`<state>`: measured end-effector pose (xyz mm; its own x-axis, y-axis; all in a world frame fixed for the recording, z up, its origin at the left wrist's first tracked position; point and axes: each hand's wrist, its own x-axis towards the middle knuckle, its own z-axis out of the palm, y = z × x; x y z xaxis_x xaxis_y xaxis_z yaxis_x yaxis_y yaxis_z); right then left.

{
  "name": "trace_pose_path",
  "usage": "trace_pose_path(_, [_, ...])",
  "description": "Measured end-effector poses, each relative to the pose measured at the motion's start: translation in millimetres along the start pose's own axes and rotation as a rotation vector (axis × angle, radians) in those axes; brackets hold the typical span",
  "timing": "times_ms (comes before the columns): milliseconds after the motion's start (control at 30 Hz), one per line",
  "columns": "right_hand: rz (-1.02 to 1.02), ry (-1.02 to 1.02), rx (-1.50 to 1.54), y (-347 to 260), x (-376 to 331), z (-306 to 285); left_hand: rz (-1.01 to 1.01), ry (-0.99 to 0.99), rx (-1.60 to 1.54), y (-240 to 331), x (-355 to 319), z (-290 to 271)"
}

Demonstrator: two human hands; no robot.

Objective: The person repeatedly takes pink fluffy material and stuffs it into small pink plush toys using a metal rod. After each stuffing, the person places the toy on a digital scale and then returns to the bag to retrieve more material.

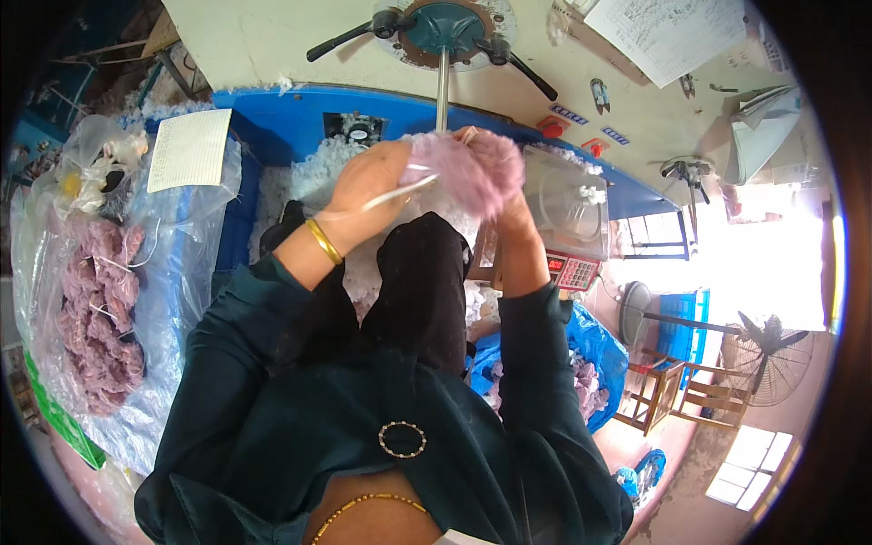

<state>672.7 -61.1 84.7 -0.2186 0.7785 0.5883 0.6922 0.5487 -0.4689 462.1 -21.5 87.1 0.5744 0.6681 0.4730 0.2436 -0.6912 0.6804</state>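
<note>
Across twelve o'clock, a broad cream panel [263,45] is spreading over the far side of your station, and a blue trough [272,113] is running along beneath it, white fluff lying inside. Swinging to nine o'clock, a clear plastic sheet [186,263] is lying beside a heap of mauve pieces [100,309]. At four o'clock a blue bag [613,350] is holding more mauve stuff, and at three a red scale [574,271] is sitting past your right forearm.

Now to the action! Just past twelve, your fluffy mauve piece [463,177] is hanging between both hands, right by the lower end of a slim metal tube [443,100]; whether it's fitting over that end, I'm not able to tell. At eleven, your left hand [368,186] is curling closed on the piece's near edge. At one, your right hand [516,211] is disappearing behind the fluff, so its grip isn't showing.

For a clean job, you'd do best to be supporting both sides evenly, pinching firm edge rather than loose pile, and keeping fingertips clear of the tube's end. And watch that white strip [400,193]: it's trailing by your left hand, and it could be snagging.
</note>
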Motion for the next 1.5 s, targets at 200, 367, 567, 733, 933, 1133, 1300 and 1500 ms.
trace_pose_path(200, [0.187,0.478,-0.507,-30.0,59.4,32.7,-0.103,0.109,0.306,21.3,2.9,23.3])
trace_pose_path(367, [0.705,0.679,0.380,11.2,96.6,35.0,-0.258,0.136,0.146,38.3,19.7,8.7])
trace_pose_path(567, [0.636,0.612,0.038,-6.6,90.3,35.0,-0.207,0.313,0.129,36.5,-0.4,12.1])
trace_pose_path(733, [0.641,0.491,0.012,-46.7,65.3,24.5,-0.020,0.308,0.126,26.9,-15.2,11.0])
trace_pose_path(933, [0.714,0.044,0.829,-57.1,26.5,-26.7,-0.467,0.027,-1.038,13.1,-25.2,-3.7])
trace_pose_path(1133, [0.798,-0.186,1.532,-56.2,-20.3,8.6,-0.567,0.162,-1.249,12.6,-31.0,16.2])
trace_pose_path(1300, [0.888,-0.236,0.794,-68.6,2.2,9.0,-0.498,0.158,-1.227,21.3,-33.3,18.6])
trace_pose_path(1500, [0.264,-0.522,-0.028,-97.0,-4.4,-15.3,-0.968,-0.178,-1.830,0.4,-10.7,7.4])
